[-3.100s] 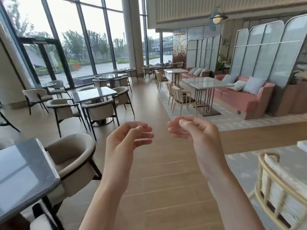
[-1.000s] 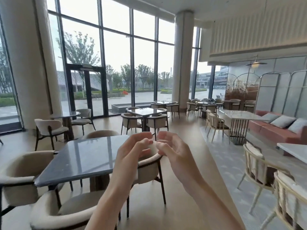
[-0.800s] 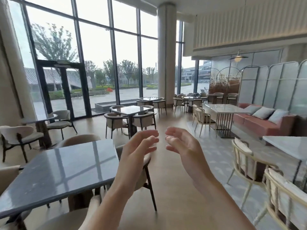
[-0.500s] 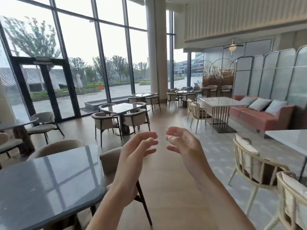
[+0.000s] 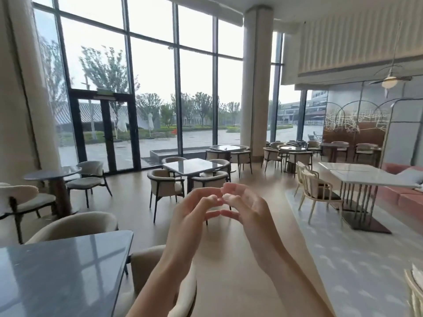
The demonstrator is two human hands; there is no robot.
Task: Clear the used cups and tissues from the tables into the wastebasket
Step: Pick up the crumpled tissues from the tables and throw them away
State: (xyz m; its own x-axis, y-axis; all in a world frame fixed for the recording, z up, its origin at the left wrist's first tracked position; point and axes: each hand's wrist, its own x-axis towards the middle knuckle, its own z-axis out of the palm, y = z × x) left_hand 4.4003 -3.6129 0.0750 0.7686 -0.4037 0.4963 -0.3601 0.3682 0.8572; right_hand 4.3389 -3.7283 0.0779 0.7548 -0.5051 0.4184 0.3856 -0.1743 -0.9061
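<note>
- Two bare hands up in front of the person at chest height, over the floor (image 5: 229,282) aisle.
- Left hand (image 5: 190,216): fingers loosely bent, nothing in them; fingertips (image 5: 214,199) touch or nearly touch those of the other hand, can't tell which.
- Right hand (image 5: 249,211): palm turned inward, fingers relaxed and bent, holding nothing.
- Cups, tissues, wastebasket: can't make any out w/ certainty. Small pale speck on far table (image 5: 225,147) by the glass, too small to tell what it is.
- Grey table (image 5: 57,271) at lower left, its right-hand corner near the left forearm; beige chair (image 5: 146,264) tucked at that edge.
- Square table (image 5: 192,167) w/ armchairs round it, beyond the hands, mid-room.
- Round table (image 5: 51,173) at left near the glass door (image 5: 107,133).
- White table (image 5: 364,173) at right, cane chair (image 5: 318,193) at its left edge, pink sofa (image 5: 402,193) behind.
- Column (image 5: 257,83) centre-right, tall windows to its left, trees & road outside.
</note>
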